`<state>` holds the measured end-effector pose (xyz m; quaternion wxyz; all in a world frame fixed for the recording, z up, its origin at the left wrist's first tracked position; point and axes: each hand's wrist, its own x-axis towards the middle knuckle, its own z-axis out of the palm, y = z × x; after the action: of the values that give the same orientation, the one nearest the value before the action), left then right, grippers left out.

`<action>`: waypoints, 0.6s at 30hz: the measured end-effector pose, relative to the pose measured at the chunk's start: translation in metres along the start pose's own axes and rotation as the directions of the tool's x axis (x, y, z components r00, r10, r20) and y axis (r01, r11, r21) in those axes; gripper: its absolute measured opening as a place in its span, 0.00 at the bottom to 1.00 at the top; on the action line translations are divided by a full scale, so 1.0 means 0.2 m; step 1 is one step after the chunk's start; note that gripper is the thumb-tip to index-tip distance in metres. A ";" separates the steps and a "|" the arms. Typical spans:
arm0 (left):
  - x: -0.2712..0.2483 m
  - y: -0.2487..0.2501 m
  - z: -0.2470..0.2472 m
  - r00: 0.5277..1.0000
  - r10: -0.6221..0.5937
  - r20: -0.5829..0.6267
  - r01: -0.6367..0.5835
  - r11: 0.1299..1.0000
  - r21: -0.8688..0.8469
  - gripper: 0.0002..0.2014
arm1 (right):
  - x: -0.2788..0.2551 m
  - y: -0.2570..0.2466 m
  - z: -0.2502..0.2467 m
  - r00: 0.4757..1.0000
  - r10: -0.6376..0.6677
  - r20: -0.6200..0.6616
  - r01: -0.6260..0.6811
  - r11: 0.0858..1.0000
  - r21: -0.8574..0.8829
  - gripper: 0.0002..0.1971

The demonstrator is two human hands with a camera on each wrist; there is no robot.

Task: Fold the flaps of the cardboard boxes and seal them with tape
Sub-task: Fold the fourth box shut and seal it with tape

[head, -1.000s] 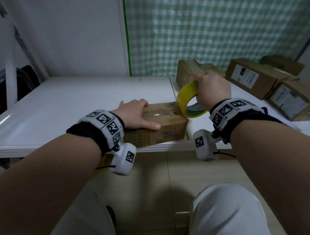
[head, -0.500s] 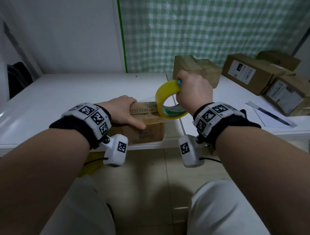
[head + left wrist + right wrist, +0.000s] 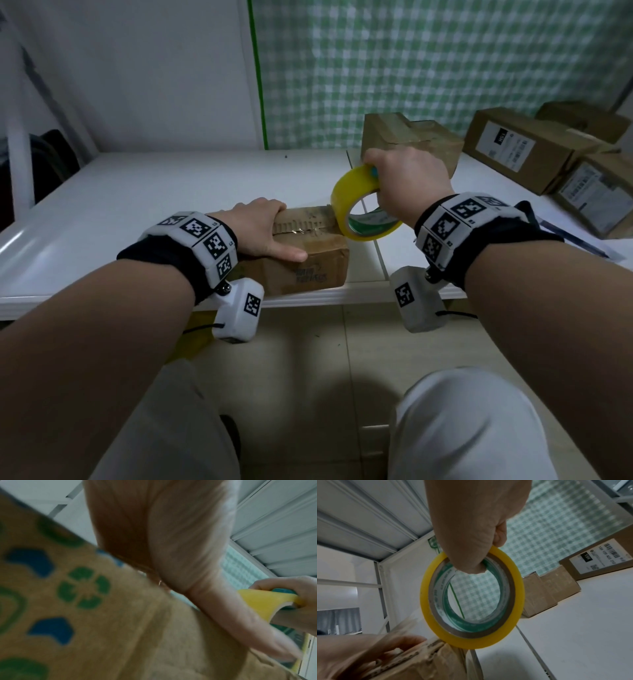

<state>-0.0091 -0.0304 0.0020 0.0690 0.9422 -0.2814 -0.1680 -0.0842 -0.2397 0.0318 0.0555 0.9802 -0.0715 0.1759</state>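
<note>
A small brown cardboard box [image 3: 308, 270] sits at the white table's [image 3: 154, 212] front edge, flaps folded down. My left hand [image 3: 260, 229] presses on the left part of its top, thumb stretched along the near top edge. In the left wrist view the box's printed side [image 3: 102, 615] fills the frame below the thumb. My right hand [image 3: 407, 185] grips a yellow tape roll [image 3: 342, 192] from above, a teal piece under its fingers. The roll [image 3: 518, 588] stands on edge at the right end of the box top [image 3: 428, 660]. A clear strip seems to run from it onto the box.
Several more cardboard boxes stand at the back right: an unlabelled one [image 3: 411, 140] just behind my right hand and a labelled one [image 3: 513, 150] beyond. A sheet of paper with a pen [image 3: 582, 243] lies at the right. A green checked curtain hangs behind.
The right hand with the roll rose a little from the box's right end and stays over that end. The left hand kept its place on the box. The head view shifted.
</note>
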 end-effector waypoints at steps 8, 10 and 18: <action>0.02 -0.02 0.03 0.999 0.033 -0.021 -0.033 0.999 -0.030 0.54 | 0.01 0.00 0.00 0.999 0.013 0.040 -0.013 1.000 -0.016 0.20; 0.02 -0.02 0.03 0.999 0.031 -0.008 -0.031 0.999 -0.024 0.56 | 0.02 0.01 0.00 0.999 -0.003 0.043 0.005 0.999 -0.034 0.20; 0.00 -0.02 0.03 0.999 0.033 -0.009 -0.033 0.999 -0.015 0.52 | -0.02 0.04 0.05 0.989 0.013 0.144 0.004 0.993 -0.121 0.17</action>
<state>-0.0092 -0.0263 -0.0045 0.0803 0.9377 -0.2952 -0.1648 -0.0865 -0.2492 0.0214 0.1093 0.9851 -0.0881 0.0996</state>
